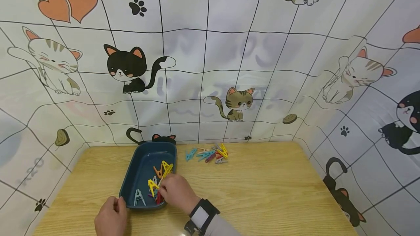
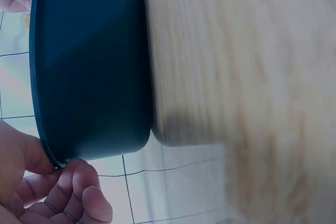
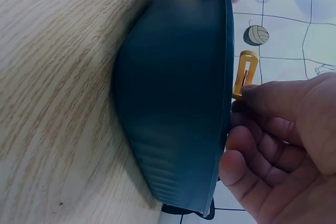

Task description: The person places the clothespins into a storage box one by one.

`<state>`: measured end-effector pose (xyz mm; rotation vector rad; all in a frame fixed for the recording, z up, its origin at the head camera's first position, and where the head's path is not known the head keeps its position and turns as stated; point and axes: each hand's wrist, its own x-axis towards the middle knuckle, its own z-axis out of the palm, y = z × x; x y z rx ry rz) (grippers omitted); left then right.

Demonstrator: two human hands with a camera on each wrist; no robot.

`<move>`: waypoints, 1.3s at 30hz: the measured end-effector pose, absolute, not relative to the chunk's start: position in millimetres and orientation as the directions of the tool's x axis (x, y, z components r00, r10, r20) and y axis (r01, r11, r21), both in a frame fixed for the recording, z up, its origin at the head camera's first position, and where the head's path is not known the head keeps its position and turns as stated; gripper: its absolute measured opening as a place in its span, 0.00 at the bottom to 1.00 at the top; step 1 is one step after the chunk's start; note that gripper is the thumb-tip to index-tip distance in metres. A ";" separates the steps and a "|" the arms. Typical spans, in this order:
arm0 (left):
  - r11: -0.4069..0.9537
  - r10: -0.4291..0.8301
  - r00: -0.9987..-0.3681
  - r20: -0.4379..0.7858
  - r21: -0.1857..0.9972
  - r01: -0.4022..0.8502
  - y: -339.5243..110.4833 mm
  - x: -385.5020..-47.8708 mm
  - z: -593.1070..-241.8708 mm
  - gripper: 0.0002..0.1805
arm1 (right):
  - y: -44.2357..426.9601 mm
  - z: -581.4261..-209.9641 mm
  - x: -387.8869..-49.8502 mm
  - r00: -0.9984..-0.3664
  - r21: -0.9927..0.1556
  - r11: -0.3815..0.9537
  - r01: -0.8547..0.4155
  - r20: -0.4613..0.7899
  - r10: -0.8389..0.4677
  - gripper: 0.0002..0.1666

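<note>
A dark blue plastic tray (image 1: 131, 170) stands on the wooden table, with several clothespins inside. My left hand (image 1: 111, 216) grips its near left corner; thumb and fingers pinch the rim in the left wrist view (image 2: 58, 187). My right hand (image 1: 178, 194) reaches over the tray's right side. Its thumb and fingertips pinch a yellow clothespin (image 3: 245, 74), which sticks up above the rim; in the head view this yellow clothespin (image 1: 153, 188) is just left of the fingertips. Also in the tray lie a grey clothespin (image 1: 139, 197), an orange clothespin (image 1: 158, 172) and a red clothespin (image 1: 159, 197), partly hidden by the hand.
Behind and right of the tray, a loose pile of mixed clothespins (image 1: 210, 154) lies near the table's back edge. The wooden table (image 1: 262, 188) stretches to the right. A cat-printed cloth (image 1: 187, 54) hangs around the back and sides.
</note>
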<state>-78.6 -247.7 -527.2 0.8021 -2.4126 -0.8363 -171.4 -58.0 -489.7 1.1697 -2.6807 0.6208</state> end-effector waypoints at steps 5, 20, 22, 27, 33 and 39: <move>0.646 -0.651 -0.722 0.235 0.671 -0.363 -247.6 -78.6 -526.4 0.14 | -60.9 -489.1 -170.8 -0.662 -0.293 0.594 -0.749 0.295 -0.689 0.10; 0.647 -0.644 -0.722 0.252 0.683 -0.339 -247.6 -77.0 -528.5 0.14 | -53.0 -495.3 -171.5 -0.687 -0.424 0.550 -0.720 0.325 -0.649 0.11; 0.647 -0.644 -0.721 0.255 0.684 -0.336 -247.4 -77.0 -528.2 0.14 | -49.9 -495.5 -172.1 -0.691 -0.440 0.542 -0.716 0.336 -0.640 0.11; 0.660 -0.639 -0.715 0.285 0.680 -0.318 -247.5 -77.3 -528.7 0.14 | -41.2 -498.2 -175.3 -0.725 -0.517 0.527 -0.674 0.325 -0.607 0.12; 0.669 -0.636 -0.708 0.307 0.676 -0.308 -247.5 -77.2 -529.4 0.14 | -31.0 -503.2 -178.6 -0.776 -0.565 0.544 -0.621 0.342 -0.530 0.11; 0.663 -0.641 -0.712 0.286 0.674 -0.326 -246.7 -76.7 -528.2 0.14 | -20.8 -510.4 -185.7 -0.796 -0.604 0.525 -0.600 0.387 -0.466 0.11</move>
